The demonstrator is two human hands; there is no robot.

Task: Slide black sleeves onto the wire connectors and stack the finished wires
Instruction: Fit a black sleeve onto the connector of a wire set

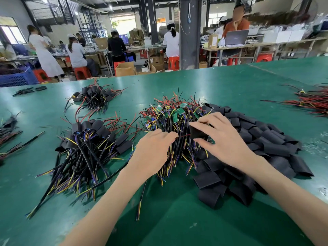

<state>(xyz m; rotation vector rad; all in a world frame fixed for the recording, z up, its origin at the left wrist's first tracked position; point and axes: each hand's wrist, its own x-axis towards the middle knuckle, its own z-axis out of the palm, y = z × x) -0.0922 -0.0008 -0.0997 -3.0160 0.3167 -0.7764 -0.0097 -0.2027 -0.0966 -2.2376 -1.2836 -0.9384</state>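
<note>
Left hand (152, 146) pinches a thin red wire (183, 136) and right hand (223, 137) grips a black sleeve (197, 132), both over the unsleeved wire pile (170, 119) mid-tabletop (177, 219). I judge the sleeve light, soft and easily flattened; I'd hold its sides so the mouth stays open.

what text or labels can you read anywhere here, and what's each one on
No text here can be read.
Orange sign on the far wall: too blurred to read.
Cardboard box beside the laptop: its label is too small to read.
Green circuit boards: any markings are too small to read.
</note>
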